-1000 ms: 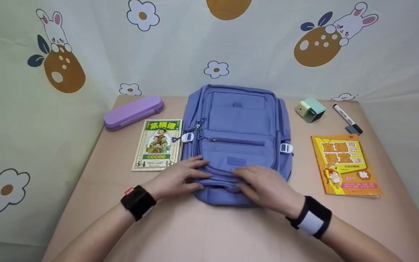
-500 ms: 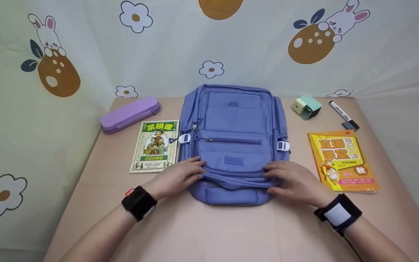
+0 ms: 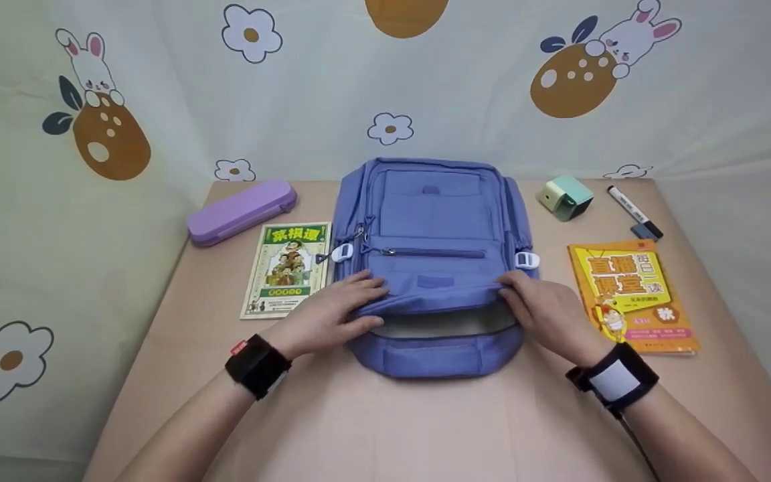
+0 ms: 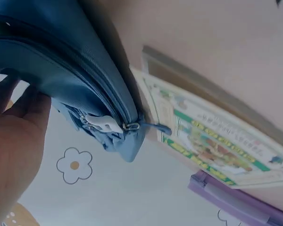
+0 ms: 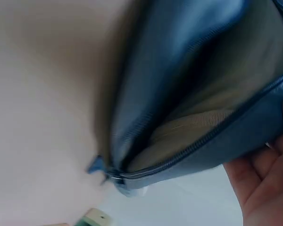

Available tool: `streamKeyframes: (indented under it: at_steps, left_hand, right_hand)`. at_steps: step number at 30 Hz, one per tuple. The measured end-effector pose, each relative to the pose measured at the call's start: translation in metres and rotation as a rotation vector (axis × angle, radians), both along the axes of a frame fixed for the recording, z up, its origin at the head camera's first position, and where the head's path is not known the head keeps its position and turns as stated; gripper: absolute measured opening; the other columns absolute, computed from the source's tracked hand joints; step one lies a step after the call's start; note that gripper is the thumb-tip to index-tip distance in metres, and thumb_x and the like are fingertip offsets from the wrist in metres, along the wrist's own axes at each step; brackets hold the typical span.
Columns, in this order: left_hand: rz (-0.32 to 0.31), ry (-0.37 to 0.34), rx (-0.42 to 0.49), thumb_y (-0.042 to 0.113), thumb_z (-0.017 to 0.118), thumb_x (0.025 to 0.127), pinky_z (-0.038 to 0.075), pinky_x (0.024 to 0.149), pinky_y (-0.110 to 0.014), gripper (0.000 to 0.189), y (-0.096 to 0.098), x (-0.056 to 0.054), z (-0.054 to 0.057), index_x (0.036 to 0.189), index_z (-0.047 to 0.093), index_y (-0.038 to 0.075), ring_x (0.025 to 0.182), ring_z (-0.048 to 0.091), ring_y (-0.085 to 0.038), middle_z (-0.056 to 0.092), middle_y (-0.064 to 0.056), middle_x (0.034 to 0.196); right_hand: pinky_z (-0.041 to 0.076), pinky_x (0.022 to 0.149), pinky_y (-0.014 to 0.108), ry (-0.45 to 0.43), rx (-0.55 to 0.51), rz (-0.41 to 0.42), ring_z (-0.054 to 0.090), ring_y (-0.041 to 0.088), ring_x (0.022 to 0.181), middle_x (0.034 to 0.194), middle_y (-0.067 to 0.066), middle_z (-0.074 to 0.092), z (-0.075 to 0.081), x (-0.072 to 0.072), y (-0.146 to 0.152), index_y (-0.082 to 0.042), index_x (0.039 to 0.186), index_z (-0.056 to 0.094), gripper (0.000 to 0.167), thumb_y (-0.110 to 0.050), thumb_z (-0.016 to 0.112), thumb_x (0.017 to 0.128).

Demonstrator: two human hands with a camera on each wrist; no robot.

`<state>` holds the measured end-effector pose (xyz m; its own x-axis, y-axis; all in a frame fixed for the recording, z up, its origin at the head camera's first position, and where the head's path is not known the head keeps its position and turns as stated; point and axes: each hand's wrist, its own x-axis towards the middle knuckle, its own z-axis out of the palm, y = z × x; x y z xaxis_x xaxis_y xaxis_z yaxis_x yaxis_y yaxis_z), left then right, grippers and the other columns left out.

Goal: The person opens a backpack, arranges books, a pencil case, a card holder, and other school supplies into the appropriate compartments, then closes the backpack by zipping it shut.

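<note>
A blue backpack (image 3: 436, 221) lies front up in the middle of the table, its bottom towards me. Its zipped compartment gapes along the lower edge, and the grey lining (image 3: 439, 326) shows inside. My right hand (image 3: 553, 318) pinches the right side of the front panel's edge and holds it raised. On the left side of that panel rests my left hand (image 3: 332, 311), fingers stretched over the fabric and thumb near the opening. The right wrist view looks into the compartment, past the zip teeth (image 5: 193, 146). A zip pull (image 4: 155, 127) hangs at the bag's side in the left wrist view.
Left of the bag are a purple pencil case (image 3: 241, 211) and a green-and-cream book (image 3: 287, 271). To the right lie an orange book (image 3: 630, 298), a mint-green sharpener (image 3: 566, 197) and a marker (image 3: 633, 211). A printed curtain (image 3: 318, 87) hangs behind the table.
My right hand moved right along the bag, then lifted the front panel's edge, so the compartment now gapes. My left hand stayed on the left side, its fingers slightly further up the panel.
</note>
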<state>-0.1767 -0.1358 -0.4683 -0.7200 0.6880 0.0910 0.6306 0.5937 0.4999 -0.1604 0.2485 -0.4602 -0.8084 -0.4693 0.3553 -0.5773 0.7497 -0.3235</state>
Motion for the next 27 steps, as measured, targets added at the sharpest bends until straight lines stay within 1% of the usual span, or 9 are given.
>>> streamKeyframes:
  at_steps: [2,5,9,13,14,17,20,22,27]
  left_hand:
    - [-0.012,0.018,0.008,0.046,0.052,0.105,0.023,0.121,-0.05,0.059,0.003,-0.005,0.004,0.152,0.049,0.01,0.151,0.029,-0.032,0.042,-0.009,0.159]
    - [0.01,0.055,0.033,0.04,0.052,0.107,0.031,0.119,-0.046,0.05,0.009,-0.012,0.014,0.148,0.055,0.012,0.145,0.041,-0.028,0.05,-0.008,0.153]
    - [0.109,0.091,0.069,0.032,0.055,0.107,0.048,0.105,-0.041,0.034,0.017,-0.022,0.031,0.136,0.064,0.016,0.123,0.062,-0.021,0.067,-0.003,0.133]
    - [0.198,0.112,0.11,0.023,0.057,0.106,0.051,0.1,-0.043,0.031,0.024,-0.032,0.045,0.135,0.065,0.016,0.117,0.066,-0.024,0.069,-0.006,0.128]
    - [0.217,0.114,0.121,0.021,0.057,0.105,0.05,0.102,-0.043,0.033,0.025,-0.034,0.048,0.137,0.064,0.017,0.119,0.065,-0.025,0.068,-0.006,0.131]
    - [0.26,0.123,0.151,0.019,0.058,0.105,0.05,0.101,-0.043,0.032,0.026,-0.04,0.055,0.136,0.065,0.017,0.118,0.065,-0.025,0.068,-0.007,0.132]
    - [0.282,0.109,0.183,0.021,0.057,0.106,0.051,0.099,-0.043,0.029,0.025,-0.043,0.06,0.132,0.067,0.016,0.115,0.066,-0.023,0.069,-0.005,0.129]
    - [0.29,0.094,0.2,0.024,0.057,0.106,0.051,0.097,-0.043,0.027,0.025,-0.044,0.062,0.13,0.067,0.016,0.113,0.066,-0.022,0.069,-0.005,0.127]
    - [0.302,0.066,0.22,0.024,0.057,0.106,0.051,0.098,-0.044,0.026,0.023,-0.045,0.064,0.127,0.068,0.015,0.113,0.066,-0.022,0.07,-0.005,0.125]
  right_hand:
    - [0.05,0.058,0.031,0.024,-0.029,-0.019,0.06,0.012,0.069,0.088,0.001,0.067,0.009,-0.003,-0.001,-0.011,0.12,0.059,0.016,-0.015,0.061,0.104]
    - [0.049,0.057,0.03,0.05,-0.071,-0.045,0.06,0.013,0.067,0.091,0.005,0.068,0.02,-0.008,-0.003,-0.009,0.121,0.059,0.018,-0.015,0.059,0.104]
    - [0.052,0.056,0.032,0.088,-0.14,-0.078,0.062,0.015,0.068,0.098,0.011,0.071,0.028,-0.013,-0.004,-0.006,0.123,0.058,0.02,-0.014,0.059,0.104]
    - [0.054,0.062,0.032,0.105,-0.215,-0.108,0.065,0.016,0.076,0.105,0.012,0.071,0.032,-0.018,-0.003,-0.005,0.124,0.059,0.022,-0.016,0.058,0.105]
    - [0.054,0.063,0.03,0.09,-0.242,-0.109,0.064,0.015,0.079,0.108,0.01,0.071,0.032,-0.018,-0.003,-0.005,0.125,0.059,0.023,-0.017,0.058,0.106]
    - [0.057,0.081,0.032,0.016,-0.33,-0.102,0.066,0.015,0.1,0.122,0.007,0.068,0.033,-0.019,0.001,-0.007,0.131,0.059,0.029,-0.022,0.054,0.107]
    - [0.053,0.097,0.042,-0.087,-0.36,-0.138,0.063,0.022,0.119,0.135,0.007,0.064,0.033,-0.017,0.013,-0.008,0.139,0.057,0.037,-0.029,0.05,0.109]
    - [0.047,0.104,0.053,-0.167,-0.317,-0.2,0.057,0.03,0.129,0.142,0.012,0.059,0.033,-0.016,0.026,-0.008,0.144,0.054,0.045,-0.036,0.047,0.109]
    - [0.04,0.103,0.069,-0.384,-0.051,-0.442,0.046,0.051,0.131,0.147,0.032,0.046,0.028,-0.023,0.082,0.003,0.149,0.044,0.072,-0.052,0.051,0.104]
